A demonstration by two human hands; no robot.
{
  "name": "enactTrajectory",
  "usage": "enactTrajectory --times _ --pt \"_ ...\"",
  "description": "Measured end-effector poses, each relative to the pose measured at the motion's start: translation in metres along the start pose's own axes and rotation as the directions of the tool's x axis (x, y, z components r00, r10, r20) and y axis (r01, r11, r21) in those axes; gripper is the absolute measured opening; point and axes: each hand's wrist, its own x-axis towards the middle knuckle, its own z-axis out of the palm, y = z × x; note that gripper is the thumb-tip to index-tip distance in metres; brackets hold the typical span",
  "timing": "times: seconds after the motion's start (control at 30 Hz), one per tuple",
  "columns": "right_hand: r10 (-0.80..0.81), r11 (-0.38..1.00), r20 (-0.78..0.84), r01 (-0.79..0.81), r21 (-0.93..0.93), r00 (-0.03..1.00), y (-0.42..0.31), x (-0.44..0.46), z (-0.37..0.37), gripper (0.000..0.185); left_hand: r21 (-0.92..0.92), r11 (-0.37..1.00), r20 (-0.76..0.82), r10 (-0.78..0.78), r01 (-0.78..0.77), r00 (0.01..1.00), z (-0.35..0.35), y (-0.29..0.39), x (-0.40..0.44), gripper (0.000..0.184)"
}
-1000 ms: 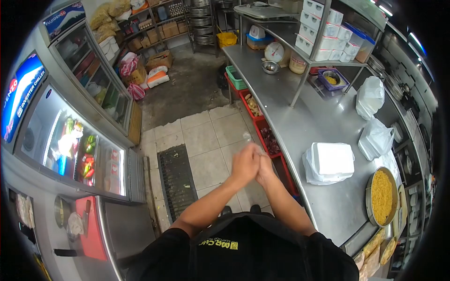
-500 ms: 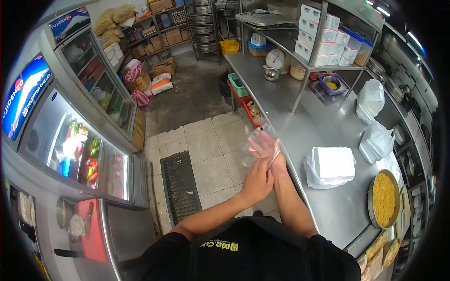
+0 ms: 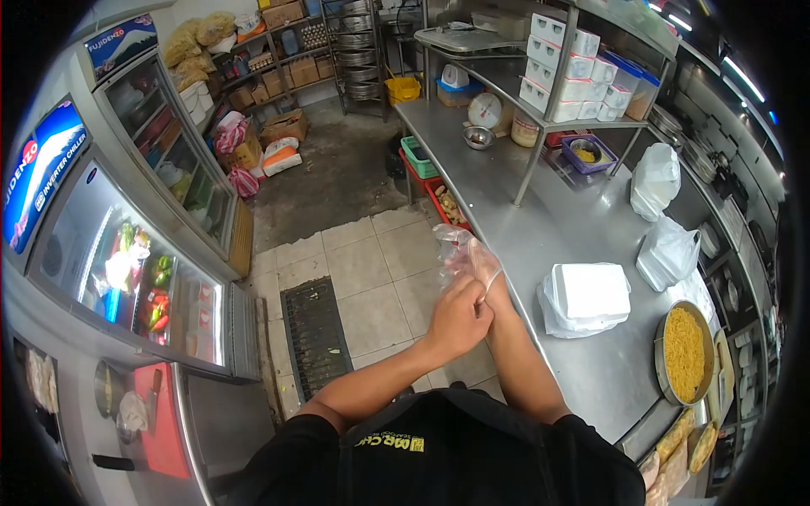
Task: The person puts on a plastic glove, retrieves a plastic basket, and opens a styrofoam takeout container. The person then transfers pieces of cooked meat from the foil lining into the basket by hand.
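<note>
A clear plastic glove (image 3: 450, 239) covers my right hand (image 3: 477, 263), with its loose tips sticking out past the fingers. Bunched at the wrist, the cuff of the glove is pinched by my left hand (image 3: 460, 319), whose fingers are closed on it. My right hand appears open under the film, though its fingers are partly blurred by the plastic. Both hands are over the floor beside the edge of the steel table (image 3: 506, 240). To their right, a white foam box (image 3: 584, 295) in a plastic bag sits on that table.
Two tied white bags (image 3: 656, 181) and a round pan of noodles (image 3: 688, 354) stand on the table's right side. Under its left edge is a red crate (image 3: 447, 205). A lit glass chiller (image 3: 139, 270) stands left, near a floor grate (image 3: 314, 333).
My right hand has turned and drawn its fingers in from a wide spread inside the glove. My left hand keeps its hold at the wrist. The view has shifted slightly.
</note>
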Motion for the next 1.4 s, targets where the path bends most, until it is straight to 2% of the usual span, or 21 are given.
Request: enactTrajectory --times 0.1,0.17,0.2,0.23,0.27,0.3,0.37,0.4,0.43,0.5,0.57,0.67,0.8,0.87,0.97,1.07,1.1,1.13,1.17,1.23,1.4 --pt "0.077 0.995 -0.028 -0.079 -0.056 0.997 -0.01 0.002 0.001 0.043 0.001 0.999 -0.023 0.039 -0.039 0.999 0.001 0.007 -0.007 0.015" --pt "0.123 0.966 0.159 -0.155 0.207 0.979 -0.015 0.003 0.002 0.048 -0.043 0.999 0.041 0.007 -0.005 0.999 -0.001 0.01 -0.011 0.017" --pt "0.125 0.966 0.156 -0.156 0.204 0.98 -0.021 0.001 0.001 0.048 -0.081 0.996 0.105 -0.02 0.028 0.994 -0.003 0.012 -0.012 0.021" --pt "0.047 0.97 0.318 -0.12 0.213 0.947 -0.029 -0.003 -0.003 0.049 -0.085 0.996 0.103 -0.02 0.029 0.994 -0.008 0.013 -0.011 0.021" --pt "-0.032 0.97 0.471 -0.086 0.226 0.882 -0.038 -0.007 -0.003 0.051 0.01 0.998 -0.116 0.067 -0.066 0.991 -0.018 0.022 -0.004 0.028" --pt "-0.061 0.975 0.404 -0.032 0.219 0.913 -0.045 -0.019 0.001 0.049 0.125 0.982 -0.316 0.173 -0.14 0.933 -0.027 0.025 0.004 0.036" --pt "-0.014 0.983 0.471 -0.073 0.167 0.882 -0.066 -0.04 0.01 0.045 0.125 0.992 -0.507 0.051 0.015 0.86 -0.035 0.012 0.016 0.064" --pt "0.04 0.988 0.538 -0.115 0.107 0.842 -0.074 -0.05 0.014 0.042 0.126 0.992 -0.479 0.066 -0.006 0.875 -0.044 0.006 0.025 0.044" --pt "0.048 0.988 0.505 -0.114 0.102 0.862 -0.074 -0.061 0.019 0.039 0.124 0.992 -0.483 0.064 -0.004 0.873 -0.047 -0.004 0.021 0.044" --pt "0.051 0.991 0.542 -0.11 0.076 0.839 -0.067 -0.06 0.008 0.038 -0.063 0.996 -0.159 -0.072 0.062 0.985 -0.052 -0.019 0.021 0.023" --pt "0.103 0.99 0.557 -0.137 0.02 0.824 -0.076 -0.07 0.007 0.035 -0.011 1.0 -0.292 -0.017 0.014 0.956 -0.052 -0.014 0.016 0.031" --pt "0.226 0.971 0.469 -0.236 -0.039 0.854 -0.057 -0.077 -0.013 0.038 0.005 0.999 -0.194 0.045 -0.045 0.98 -0.057 -0.011 0.009 0.027" --pt "0.271 0.958 0.463 -0.282 -0.046 0.844 -0.032 -0.066 -0.015 0.061 0.06 0.961 -0.239 0.278 -0.271 0.931 -0.066 -0.01 0.023 0.034" --pt "0.256 0.967 0.425 -0.219 -0.133 0.869 -0.024 -0.061 -0.019 0.075 0.094 0.956 -0.243 0.291 -0.276 0.925 -0.075 -0.018 0.028 0.028" --pt "0.399 0.915 0.507 -0.371 -0.16 0.764 -0.06 -0.075 0.014 0.084 0.21 0.947 -0.303 0.3 -0.243 0.904 -0.086 -0.02 0.037 0.022" --pt "0.32 0.934 0.629 -0.348 -0.083 0.708 -0.064 -0.072 0.031 0.085 0.32 0.929 -0.482 0.329 -0.186 0.812 -0.092 -0.007 0.039 0.024" --pt "0.21 0.973 0.542 -0.23 -0.032 0.814 -0.064 -0.071 0.039 0.085 0.338 0.923 -0.516 0.346 -0.185 0.784 -0.088 -0.003 0.03 0.024" --pt "0.091 0.995 0.441 -0.104 0.005 0.893 -0.063 -0.07 0.044 0.085 0.288 0.905 -0.446 0.415 -0.312 0.793 -0.071 -0.009 0.018 0.023" --pt "0.072 0.99 0.478 -0.12 0.07 0.875 -0.062 -0.063 0.046 0.083 0.285 0.908 -0.45 0.41 -0.308 0.793 -0.059 -0.001 0.007 0.023" --pt "0.079 0.988 0.509 -0.134 0.072 0.857 -0.06 -0.05 0.048 0.083 0.119 0.941 -0.183 0.336 -0.318 0.924 -0.041 0.016 -0.008 0.023" --pt "-0.028 0.989 0.467 -0.045 0.144 0.884 -0.064 -0.034 0.052 0.083 0.1 0.966 -0.097 0.246 -0.237 0.964 -0.026 -0.006 0.003 0.018"
